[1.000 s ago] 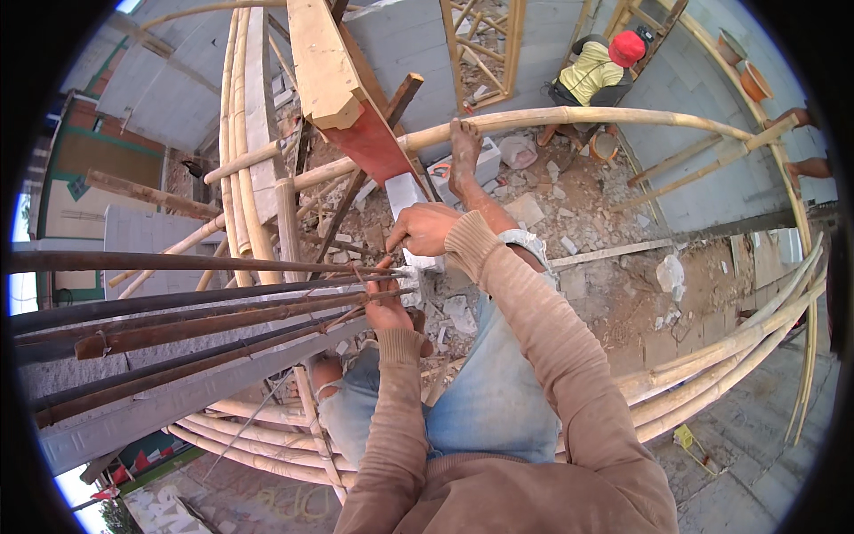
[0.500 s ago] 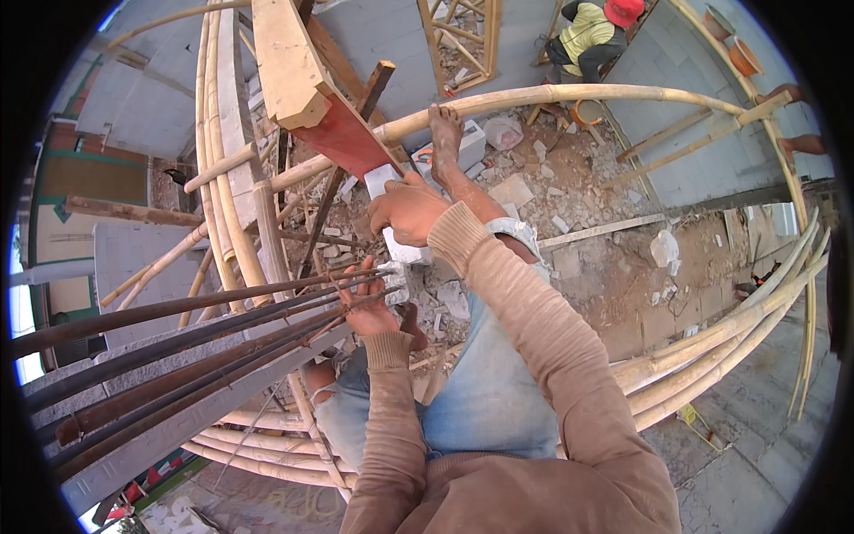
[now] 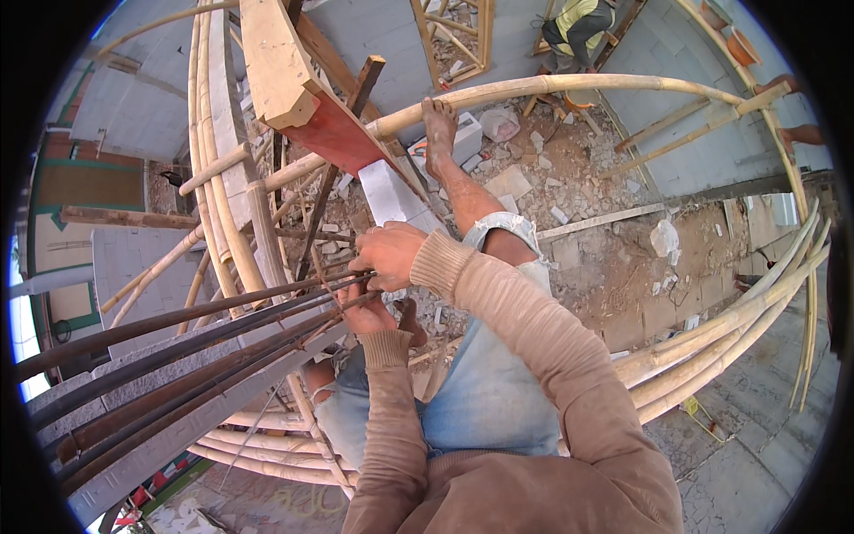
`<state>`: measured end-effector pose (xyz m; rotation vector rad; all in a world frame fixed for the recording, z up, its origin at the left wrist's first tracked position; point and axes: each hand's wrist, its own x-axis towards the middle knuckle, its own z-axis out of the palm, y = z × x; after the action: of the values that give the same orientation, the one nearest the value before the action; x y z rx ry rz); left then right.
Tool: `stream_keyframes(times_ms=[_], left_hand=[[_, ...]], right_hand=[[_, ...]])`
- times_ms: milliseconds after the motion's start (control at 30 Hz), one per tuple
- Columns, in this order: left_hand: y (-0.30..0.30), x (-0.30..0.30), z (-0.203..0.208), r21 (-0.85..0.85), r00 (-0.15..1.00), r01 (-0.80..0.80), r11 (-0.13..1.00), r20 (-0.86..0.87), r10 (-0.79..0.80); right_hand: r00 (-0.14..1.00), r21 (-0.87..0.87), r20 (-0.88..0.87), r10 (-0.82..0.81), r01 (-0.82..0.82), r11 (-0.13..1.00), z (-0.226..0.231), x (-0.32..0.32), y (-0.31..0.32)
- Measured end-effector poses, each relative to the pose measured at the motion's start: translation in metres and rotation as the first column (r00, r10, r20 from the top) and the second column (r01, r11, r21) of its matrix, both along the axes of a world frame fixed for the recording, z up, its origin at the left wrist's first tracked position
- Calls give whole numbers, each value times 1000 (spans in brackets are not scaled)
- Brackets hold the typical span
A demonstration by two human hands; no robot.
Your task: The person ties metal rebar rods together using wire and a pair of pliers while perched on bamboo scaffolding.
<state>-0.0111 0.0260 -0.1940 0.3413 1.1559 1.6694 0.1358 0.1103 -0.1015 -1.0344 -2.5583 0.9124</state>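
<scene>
Several long steel rods run in from the left, and their ends meet at my two hands. My left hand is at the rod ends from below, its fingers curled up around them. Just above it, my right hand has its fingers pinched together at the same ends. Whatever lies between those fingertips is too small to make out. A thin rusty wire shows beside the rods, left of my fingers. Beyond my right hand stands a pale block, apart from it, under a red-sided wooden beam.
Bamboo poles cross ahead, and one supports my bare foot. More bamboo bends along the right. Rubble covers the ground below. Another person is at the far wall. A grey beam lies under the rods.
My right hand has left the pale block and come down to the rod ends. My left fingers, spread before, have curled in. The far person has shifted partly out of the picture.
</scene>
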Motion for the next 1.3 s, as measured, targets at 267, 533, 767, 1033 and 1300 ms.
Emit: stream_keyframes(times_ms=[267, 533, 767, 1033, 1300], left_hand=[[-1, -5, -9, 53, 986, -45, 998, 164, 36], [-6, 13, 1, 156, 992, -93, 983, 105, 77], [-17, 3, -11, 187, 980, -56, 981, 200, 18], [-16, 14, 2, 163, 986, 8, 987, 160, -34], [-15, 0, -6, 162, 984, 22, 987, 170, -50]], right_hand=[[958, 114, -197, -208, 233, 966, -35, -13, -14], [946, 15, -197, -257, 265, 964, -31, -18, -15], [880, -149, -294, -373, 344, 927, -42, -27, -22], [889, -308, -359, -284, 175, 935, -45, -19, -13], [931, -305, -294, -215, 122, 945, -30, -14, -5]])
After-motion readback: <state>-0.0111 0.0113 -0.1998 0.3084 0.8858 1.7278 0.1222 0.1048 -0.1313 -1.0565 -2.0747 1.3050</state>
